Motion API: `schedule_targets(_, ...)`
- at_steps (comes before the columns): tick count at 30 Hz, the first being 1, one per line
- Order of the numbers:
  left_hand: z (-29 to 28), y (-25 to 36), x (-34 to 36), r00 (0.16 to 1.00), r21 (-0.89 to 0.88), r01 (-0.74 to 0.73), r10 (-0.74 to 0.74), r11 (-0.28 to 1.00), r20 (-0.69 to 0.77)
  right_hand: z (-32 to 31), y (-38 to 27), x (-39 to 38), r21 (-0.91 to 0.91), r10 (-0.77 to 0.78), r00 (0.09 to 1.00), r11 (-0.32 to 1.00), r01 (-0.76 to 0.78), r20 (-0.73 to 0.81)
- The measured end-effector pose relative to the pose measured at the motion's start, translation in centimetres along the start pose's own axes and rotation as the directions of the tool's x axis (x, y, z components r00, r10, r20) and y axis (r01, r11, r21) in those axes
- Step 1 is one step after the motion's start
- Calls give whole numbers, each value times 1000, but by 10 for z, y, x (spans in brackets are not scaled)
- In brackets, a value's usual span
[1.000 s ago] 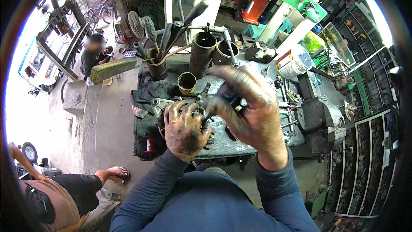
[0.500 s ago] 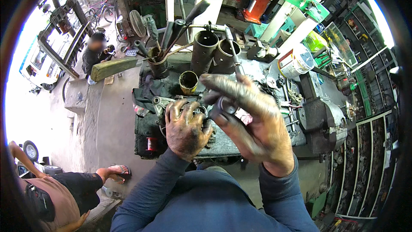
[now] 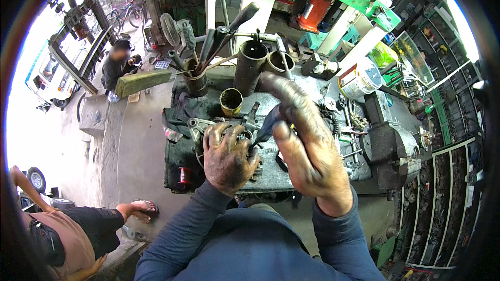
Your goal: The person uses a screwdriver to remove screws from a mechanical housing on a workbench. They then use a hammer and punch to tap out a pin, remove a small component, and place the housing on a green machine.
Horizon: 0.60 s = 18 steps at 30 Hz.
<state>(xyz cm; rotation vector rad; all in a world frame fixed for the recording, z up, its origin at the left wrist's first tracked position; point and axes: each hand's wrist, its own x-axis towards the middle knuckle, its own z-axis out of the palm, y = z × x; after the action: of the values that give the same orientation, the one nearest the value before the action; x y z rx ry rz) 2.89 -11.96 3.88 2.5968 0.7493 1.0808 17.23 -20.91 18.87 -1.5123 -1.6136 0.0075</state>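
My left hand (image 3: 226,162), black with grease, curls its fingers over a metal part (image 3: 245,135) on the bench and grips it. Most of that part is hidden under the fingers. My right hand (image 3: 311,151) is raised beside it and partly smeared by motion. Its thumb and fingers close around the dark handle of a screwdriver-like tool (image 3: 267,126). The tool slants down, its thin end close to my left thumb and the metal part. A grey metal bracket (image 3: 198,126) lies just left of my left hand. Beyond the hands stands a small yellowish can (image 3: 230,102).
Dark cylinders (image 3: 251,67) and a tin of long-handled tools (image 3: 196,83) stand at the bench's back, a wooden handle (image 3: 143,82) jutting left. A red spool (image 3: 184,175) sits at front left, a vise (image 3: 393,151) right, a white bucket (image 3: 359,79) behind. Two people are at left.
My right hand has turned, and the tool now shows lengthwise, angled toward my left hand, instead of end-on. My left hand keeps its place. The view has shifted slightly.
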Motion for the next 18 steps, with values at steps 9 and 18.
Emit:
schedule_targets(9,-1,-1,-1,1000,-8,-18,18,1000,-4,-4,-9,-3,43,-6,996,999,2,92)
schedule_targets(18,-1,-2,-1,999,-2,-25,25,1000,20,-5,-7,-6,10,28,998,1000,-29,61)
